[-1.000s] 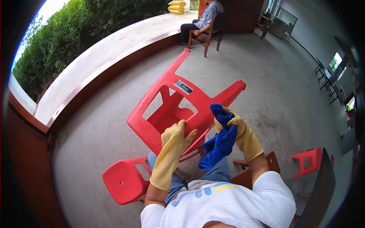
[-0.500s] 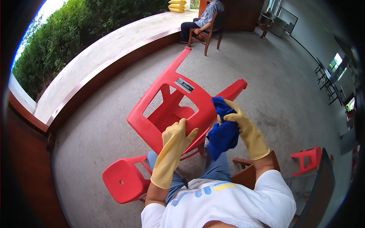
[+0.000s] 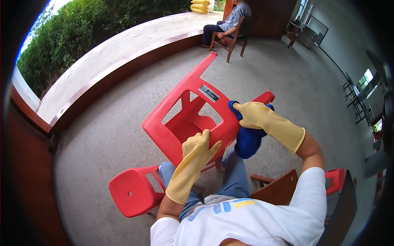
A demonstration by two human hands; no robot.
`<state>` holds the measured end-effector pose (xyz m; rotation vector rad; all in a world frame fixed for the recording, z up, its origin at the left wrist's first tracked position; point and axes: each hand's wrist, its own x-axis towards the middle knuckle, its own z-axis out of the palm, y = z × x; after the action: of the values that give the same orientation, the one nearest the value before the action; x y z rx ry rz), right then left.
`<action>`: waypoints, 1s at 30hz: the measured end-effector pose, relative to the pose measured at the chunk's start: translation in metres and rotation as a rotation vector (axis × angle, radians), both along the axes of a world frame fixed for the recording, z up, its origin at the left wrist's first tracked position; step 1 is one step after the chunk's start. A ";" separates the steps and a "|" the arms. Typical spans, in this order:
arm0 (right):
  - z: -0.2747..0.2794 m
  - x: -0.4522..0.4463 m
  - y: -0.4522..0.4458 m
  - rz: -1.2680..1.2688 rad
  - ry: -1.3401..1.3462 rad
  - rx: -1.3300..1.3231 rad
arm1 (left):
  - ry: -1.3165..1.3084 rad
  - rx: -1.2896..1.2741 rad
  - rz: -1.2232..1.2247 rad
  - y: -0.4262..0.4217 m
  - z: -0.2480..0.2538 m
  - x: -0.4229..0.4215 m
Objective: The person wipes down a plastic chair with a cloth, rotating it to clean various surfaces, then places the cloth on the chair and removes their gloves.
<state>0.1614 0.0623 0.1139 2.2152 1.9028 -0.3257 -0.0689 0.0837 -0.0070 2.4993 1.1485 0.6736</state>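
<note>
A red plastic stool (image 3: 164,119) is tipped on its side in front of me, legs pointing away, with a small label (image 3: 209,93) on its side. My left hand (image 3: 199,149), in a yellow rubber glove, grips the stool's edge near the seat. My right hand (image 3: 252,117), gloved the same way, is closed on a blue cloth (image 3: 247,142) and presses it to the stool's side at the base of the right leg. Part of the cloth hangs below the hand.
Another red stool (image 3: 135,192) stands at lower left. A wooden chair (image 3: 279,188) is by my right side, with a red stool (image 3: 334,180) behind. A person (image 3: 234,20) sits on a chair ahead. A low ledge (image 3: 123,53) curves along the left.
My right hand has brought the blue cloth up against the stool's side, with its elbow swung outward. My left hand keeps its hold. The view has shifted slightly.
</note>
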 end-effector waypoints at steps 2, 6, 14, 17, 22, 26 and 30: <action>0.007 -0.004 0.015 0.004 -0.003 -0.050 | -0.034 0.013 -0.004 0.002 -0.003 0.000; 0.013 -0.013 0.051 0.020 -0.021 -0.082 | -0.026 0.019 -0.009 0.002 -0.005 0.001; 0.008 -0.026 0.117 0.062 -0.058 -0.040 | -0.066 0.038 -0.039 0.003 -0.009 -0.002; 0.005 -0.028 0.141 0.034 -0.062 -0.028 | -0.067 0.018 -0.031 0.003 -0.003 -0.002; -0.013 -0.028 0.169 0.077 -0.097 0.038 | -0.093 0.012 -0.028 0.004 -0.008 -0.003; -0.015 -0.032 0.163 0.127 -0.126 0.070 | -0.060 -0.002 -0.019 0.003 -0.005 -0.002; -0.005 -0.033 0.149 0.133 -0.142 0.036 | -0.078 -0.024 -0.025 0.001 -0.003 -0.004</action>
<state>0.1283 0.2115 0.1089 2.0598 1.9814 -0.1104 -0.0730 0.0851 -0.0098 2.4413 1.0890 0.7394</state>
